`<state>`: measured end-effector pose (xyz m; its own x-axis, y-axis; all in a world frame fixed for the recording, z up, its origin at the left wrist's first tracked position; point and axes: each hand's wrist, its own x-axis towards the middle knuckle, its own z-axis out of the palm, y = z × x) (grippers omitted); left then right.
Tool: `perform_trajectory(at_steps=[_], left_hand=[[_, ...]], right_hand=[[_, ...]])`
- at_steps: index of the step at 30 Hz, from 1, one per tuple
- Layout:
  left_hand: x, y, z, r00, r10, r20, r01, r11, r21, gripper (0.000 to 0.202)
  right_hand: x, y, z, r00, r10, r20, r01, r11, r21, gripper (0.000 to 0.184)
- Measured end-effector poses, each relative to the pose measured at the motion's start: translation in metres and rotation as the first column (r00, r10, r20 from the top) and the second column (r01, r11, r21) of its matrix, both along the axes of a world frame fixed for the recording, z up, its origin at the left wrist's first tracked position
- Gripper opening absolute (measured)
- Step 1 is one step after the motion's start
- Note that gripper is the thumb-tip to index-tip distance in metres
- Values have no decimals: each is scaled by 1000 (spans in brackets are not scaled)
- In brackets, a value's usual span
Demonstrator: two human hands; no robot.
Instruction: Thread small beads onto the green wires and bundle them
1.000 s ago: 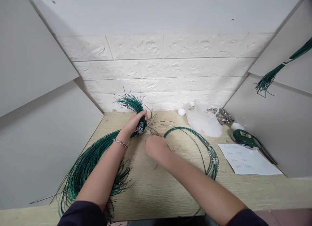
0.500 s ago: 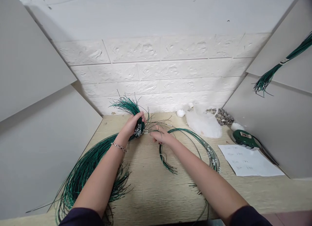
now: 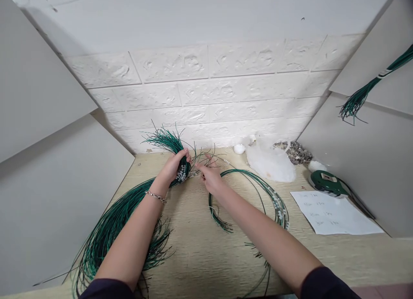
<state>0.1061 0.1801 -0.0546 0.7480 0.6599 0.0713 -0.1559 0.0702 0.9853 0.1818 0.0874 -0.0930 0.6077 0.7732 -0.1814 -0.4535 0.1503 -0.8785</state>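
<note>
Your left hand (image 3: 177, 161) is closing firmly around the neck of a thick green wire bundle (image 3: 106, 230), just above its white beads (image 3: 182, 173); this grip is remaining unchanged from both earlier frames. Your right hand (image 3: 210, 175) is standing partly open beside it, with fingers extending among loose strands (image 3: 202, 152). Whether those fingers are pinching a strand, you cannot tell from this view. One second ago, this hand was showing as a loose fist nearer to you; it is now reaching farther toward the wall.

The bundle's long part is curving left and toward you across the table (image 3: 183, 256). A smaller wire coil (image 3: 264, 188) is lying to the right, its tied end (image 3: 222, 223) now showing clear of your forearm. Beyond it, a handwritten sheet (image 3: 332, 211) and a green tape measure (image 3: 325, 180) are resting near the right panel. Above them, another wire bundle (image 3: 361, 94) is projecting.
</note>
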Motion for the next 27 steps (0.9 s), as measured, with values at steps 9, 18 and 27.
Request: perform_trajectory(at_steps=[9,18,27], left_hand=[[-1,0,-1,1000,-27,10,27,999,-26,25],[0,1,-3,1000,-4,-13,4,1000,29,28],[1,0,-3,998,43,-52,-38,995,87,28]], right_hand=[[12,4,3,989,142,-42,-139,989,50,79],[12,18,0,994,-60,95,62,998,-12,36],[14,19,-4,989,132,65,-141,977,162,30]])
